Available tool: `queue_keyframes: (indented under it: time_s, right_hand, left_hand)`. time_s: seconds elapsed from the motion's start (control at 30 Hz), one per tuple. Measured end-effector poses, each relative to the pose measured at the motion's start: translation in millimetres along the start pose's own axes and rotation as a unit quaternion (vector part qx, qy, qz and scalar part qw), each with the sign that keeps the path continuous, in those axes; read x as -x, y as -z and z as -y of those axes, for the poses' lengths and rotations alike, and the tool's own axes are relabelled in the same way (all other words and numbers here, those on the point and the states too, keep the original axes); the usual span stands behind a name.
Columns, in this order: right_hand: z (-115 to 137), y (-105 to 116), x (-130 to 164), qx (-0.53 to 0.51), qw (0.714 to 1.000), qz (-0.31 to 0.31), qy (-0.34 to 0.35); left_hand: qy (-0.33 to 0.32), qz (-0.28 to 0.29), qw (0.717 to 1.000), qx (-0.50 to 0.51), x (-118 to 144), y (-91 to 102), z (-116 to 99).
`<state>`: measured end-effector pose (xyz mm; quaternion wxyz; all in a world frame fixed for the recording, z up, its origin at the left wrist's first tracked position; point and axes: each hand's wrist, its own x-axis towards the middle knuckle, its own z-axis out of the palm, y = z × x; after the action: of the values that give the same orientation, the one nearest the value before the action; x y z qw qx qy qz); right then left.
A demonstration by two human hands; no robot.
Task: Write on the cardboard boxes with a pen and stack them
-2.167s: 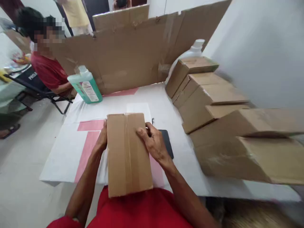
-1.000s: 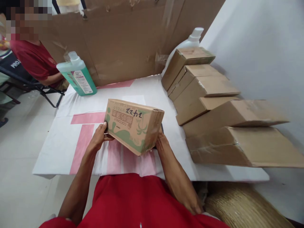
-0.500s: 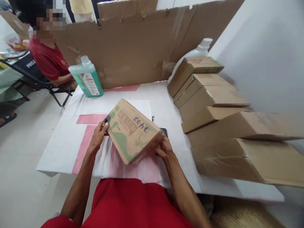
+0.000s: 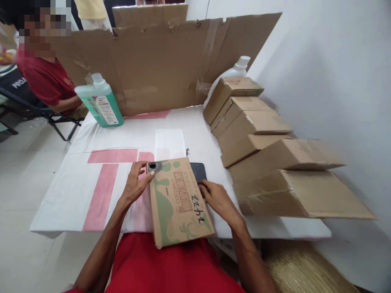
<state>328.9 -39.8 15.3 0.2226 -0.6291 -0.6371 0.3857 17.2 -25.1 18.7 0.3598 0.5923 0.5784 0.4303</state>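
Note:
A brown cardboard box (image 4: 180,203) with green print, coconut lettering and a handwritten number lies tilted towards me at the table's front edge. My left hand (image 4: 137,181) grips its upper left corner, thumb on the printed face beside a small dark hole (image 4: 152,166). At the right edge, my right hand (image 4: 218,199) has its fingers curled against the box; its fingertips are partly hidden. Just behind the box, a dark flat object (image 4: 199,171) is partly covered. A pen-like thing (image 4: 187,152) stands out beyond the box's top edge.
Several cardboard boxes (image 4: 269,191) line the table's right side, with a white jug (image 4: 233,72) behind them. A bottle of green liquid (image 4: 102,103) stands back left. A cardboard partition (image 4: 159,69) closes the far side. A person in red (image 4: 45,83) sits at left.
The box has turned clockwise and come down towards me, its lower end now at the table's front edge. My right hand has shifted from its right corner to higher along the right edge.

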Motion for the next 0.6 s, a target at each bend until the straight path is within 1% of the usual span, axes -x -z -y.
queue_keyframes:
  time_s: [0.07,0.1,0.13,0.17,0.2,0.23,0.3,0.37,0.4,0.47,0.53,0.6]
  right_hand:
    - [19,9,-6,0.053,0.993,-0.1,0.023]
    - [31,11,-11,0.065,0.986,-0.143,0.047]
    - [45,11,-17,0.072,0.979,-0.173,0.076]
    - [58,9,-24,0.078,0.973,-0.187,0.107]
    - [72,5,-30,0.088,0.97,-0.181,0.135]
    - [85,0,-37,0.104,0.97,-0.157,0.153]
    - [104,-11,-50,0.154,0.973,-0.067,0.16]
    - [116,-20,-58,0.211,0.966,0.021,0.147]
    - [119,-24,-61,0.233,0.961,0.05,0.142]
    - [123,-29,-64,0.255,0.955,0.068,0.135]
    - [127,-34,-65,0.257,0.958,0.058,0.115]
    - [132,-39,-65,0.256,0.962,0.05,0.082]
  left_hand:
    - [0.01,0.03,0.999,0.037,1,-5.7,-4]
    - [0.014,0.047,0.997,0.054,1,-7.5,-6]
    - [0.017,0.061,0.996,0.069,0,-8.9,-8]
    - [0.016,0.07,0.994,0.081,-1,-10.3,-10]
    - [0.013,0.076,0.993,0.088,-2,-11.7,-12]
    - [0.008,0.079,0.993,0.092,-2,-13.1,-13]
    - [0.002,0.081,0.992,0.092,-3,-15.8,-14]
    - [0.012,0.082,0.992,0.092,-4,-17.7,-14]
    - [0.022,0.081,0.992,0.096,-4,-18.3,-13]
    - [0.041,0.073,0.991,0.103,-6,-19.0,-13]
    - [0.054,0.052,0.992,0.099,-10,-19.1,-12]
    - [0.063,0.03,0.994,0.083,-16,-19.0,-11]
